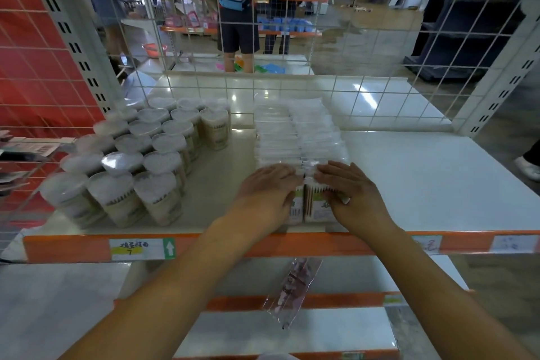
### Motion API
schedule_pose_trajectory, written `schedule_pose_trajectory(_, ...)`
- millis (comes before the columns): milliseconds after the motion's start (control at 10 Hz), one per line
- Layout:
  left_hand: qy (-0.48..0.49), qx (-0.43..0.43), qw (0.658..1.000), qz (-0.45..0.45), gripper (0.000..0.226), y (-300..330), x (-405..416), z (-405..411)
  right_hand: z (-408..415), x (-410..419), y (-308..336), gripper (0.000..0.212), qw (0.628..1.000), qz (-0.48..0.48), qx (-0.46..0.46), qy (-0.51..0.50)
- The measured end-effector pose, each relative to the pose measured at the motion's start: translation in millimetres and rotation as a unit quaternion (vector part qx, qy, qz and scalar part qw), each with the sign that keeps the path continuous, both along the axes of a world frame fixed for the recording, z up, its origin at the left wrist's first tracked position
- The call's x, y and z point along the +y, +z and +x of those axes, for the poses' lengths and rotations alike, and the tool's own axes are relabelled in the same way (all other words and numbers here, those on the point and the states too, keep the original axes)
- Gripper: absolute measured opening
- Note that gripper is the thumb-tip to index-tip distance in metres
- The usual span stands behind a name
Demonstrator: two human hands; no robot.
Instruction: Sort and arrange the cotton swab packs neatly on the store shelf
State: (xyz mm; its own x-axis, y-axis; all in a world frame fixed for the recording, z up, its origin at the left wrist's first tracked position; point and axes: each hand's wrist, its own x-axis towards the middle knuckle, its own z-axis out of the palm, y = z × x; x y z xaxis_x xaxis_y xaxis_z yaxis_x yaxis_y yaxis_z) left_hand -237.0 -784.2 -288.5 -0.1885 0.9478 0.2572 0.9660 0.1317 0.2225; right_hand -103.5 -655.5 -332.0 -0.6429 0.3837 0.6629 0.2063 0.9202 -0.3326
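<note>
Packs behind the shelf's orange lip look light, slippery; left hand and right hand press the front ones flat-fingered, best squeezed sideways.

Left hand & right hand cover the tops of the front flat swab packs, so only the lower label strips show between/below them, print too small to read; whether fingers press or just rest can't be told. Swab tubs at left: labels blurred, back rows partly hidden by front ones. Price tags on the orange shelf edge have unreadable handwriting, a clear packet hanging below is too blurred to identify, and ppl behind the wire mesh are cut off at the top edge.
</note>
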Motion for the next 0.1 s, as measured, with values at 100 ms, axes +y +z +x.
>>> schedule_pose_trajectory(100, -0.002, -0.021, 1.0, 0.018, 0.043, -5.1, -5.0, 0.0, 7.2, -8.1, -1.8, 0.036, 1.0, 0.009, -0.019, -0.016)
